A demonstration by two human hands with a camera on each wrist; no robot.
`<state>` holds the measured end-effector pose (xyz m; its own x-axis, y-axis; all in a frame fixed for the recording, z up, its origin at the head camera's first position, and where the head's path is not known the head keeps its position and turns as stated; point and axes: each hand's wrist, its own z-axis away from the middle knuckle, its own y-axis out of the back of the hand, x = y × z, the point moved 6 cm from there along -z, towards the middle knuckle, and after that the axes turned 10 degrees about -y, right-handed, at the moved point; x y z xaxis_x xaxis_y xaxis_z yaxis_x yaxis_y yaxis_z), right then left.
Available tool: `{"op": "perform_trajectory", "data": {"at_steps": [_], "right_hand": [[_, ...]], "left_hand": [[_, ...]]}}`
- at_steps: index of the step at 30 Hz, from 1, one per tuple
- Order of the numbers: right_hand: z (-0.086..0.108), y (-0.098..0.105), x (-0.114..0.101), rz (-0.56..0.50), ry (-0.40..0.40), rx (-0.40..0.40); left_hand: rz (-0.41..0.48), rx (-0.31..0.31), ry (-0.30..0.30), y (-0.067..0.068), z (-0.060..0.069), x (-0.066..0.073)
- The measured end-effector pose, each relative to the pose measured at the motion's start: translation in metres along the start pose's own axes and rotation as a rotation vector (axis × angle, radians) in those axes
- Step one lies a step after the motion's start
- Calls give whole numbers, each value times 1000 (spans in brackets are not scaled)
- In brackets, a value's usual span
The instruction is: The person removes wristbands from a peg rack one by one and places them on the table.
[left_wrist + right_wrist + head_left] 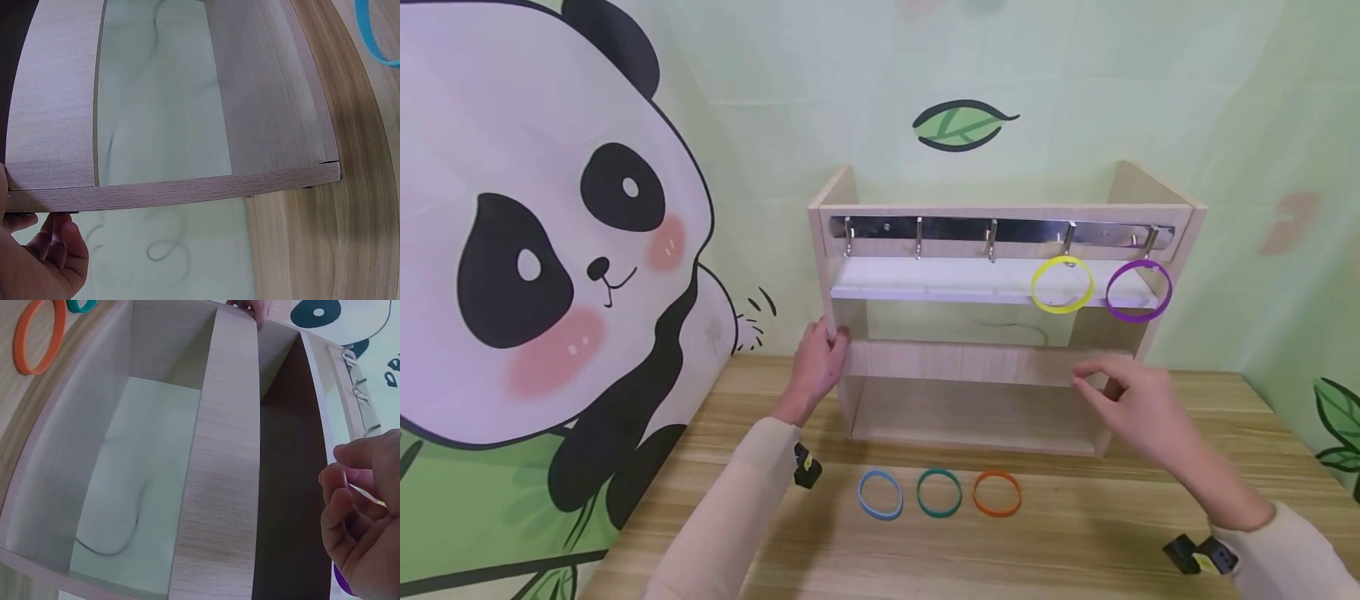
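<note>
The right hand point(1138, 408) is held with its fingers loosely bent and the thumb tip close to the index finger, nothing being gripped; it is raised in front of the right part of the wooden shelf unit point(970, 362). By the left hand point(818, 367) the front edge of the unit's left side panel is gripped, with the thumb and fingers set on either side of it. Above the right hand, two rubber bands are hung: the purple band point(1137, 317) on the rightmost hook and the yellow band point(1062, 310) on the one next to it. Five hooks point(992, 240) are counted on one metal rail point(955, 229), three of them bare, and behind the bands one white board point(925, 279) is seen. Three more bands are laid in a row on the wooden table point(925, 567) before the unit, well apart from both hands: blue point(861, 493), green point(939, 515) and orange point(998, 514), one of each. Beyond, one large panda point(625, 83) is printed on the backdrop point(820, 100).
</note>
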<state>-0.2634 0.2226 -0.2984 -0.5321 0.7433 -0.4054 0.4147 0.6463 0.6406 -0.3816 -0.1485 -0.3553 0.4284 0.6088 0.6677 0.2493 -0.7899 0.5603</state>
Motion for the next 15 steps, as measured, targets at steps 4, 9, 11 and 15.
{"op": "perform_trajectory", "data": {"at_steps": [4, 9, 11, 15], "right_hand": [[-5, 6, -1, 9, 10, 42], [-11, 13, -2, 33, -1, 80], [-14, 14, -2, 39, -6, 90], [-20, 17, -1, 54, -24, 104]], "left_hand": [[-1, 7, -3, 0, 0, 1], [-2, 2, 3, 0, 0, -1], [0, -2, 8, 0, 0, -1], [5, -5, 13, 0, 0, -1]]}}
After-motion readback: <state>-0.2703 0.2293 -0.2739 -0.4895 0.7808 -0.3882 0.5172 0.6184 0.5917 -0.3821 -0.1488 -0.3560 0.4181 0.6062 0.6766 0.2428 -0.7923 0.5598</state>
